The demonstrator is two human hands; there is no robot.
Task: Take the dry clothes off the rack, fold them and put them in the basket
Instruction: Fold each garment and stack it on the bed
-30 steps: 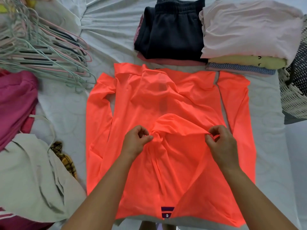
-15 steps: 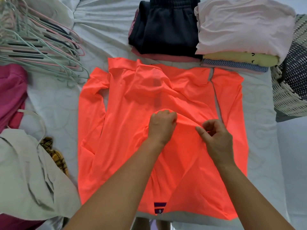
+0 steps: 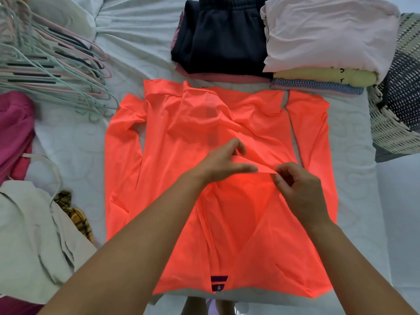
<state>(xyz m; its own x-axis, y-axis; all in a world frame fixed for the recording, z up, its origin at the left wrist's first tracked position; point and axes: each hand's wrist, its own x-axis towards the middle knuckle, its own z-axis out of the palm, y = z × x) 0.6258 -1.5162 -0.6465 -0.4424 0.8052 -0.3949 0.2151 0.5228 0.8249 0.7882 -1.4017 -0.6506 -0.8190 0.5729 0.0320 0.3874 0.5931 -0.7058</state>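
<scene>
With left hand [image 3: 223, 164] and right hand [image 3: 298, 192] fingers pinching the neon-orange long-sleeved shirt [image 3: 181, 155], draw its raised crease flat before folding.

The shirt [image 3: 181, 155] is neon orange, the trousers [image 3: 222, 42] navy, the plaid cloth [image 3: 77, 214] yellow-brown.

Nothing readable; purple tag [image 3: 218, 283] on the orange shirt [image 3: 181, 173] is too small

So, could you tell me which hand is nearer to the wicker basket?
Right. The right hand pinches the orange shirt left of the wicker basket; the left hand grips it farther left.
</scene>
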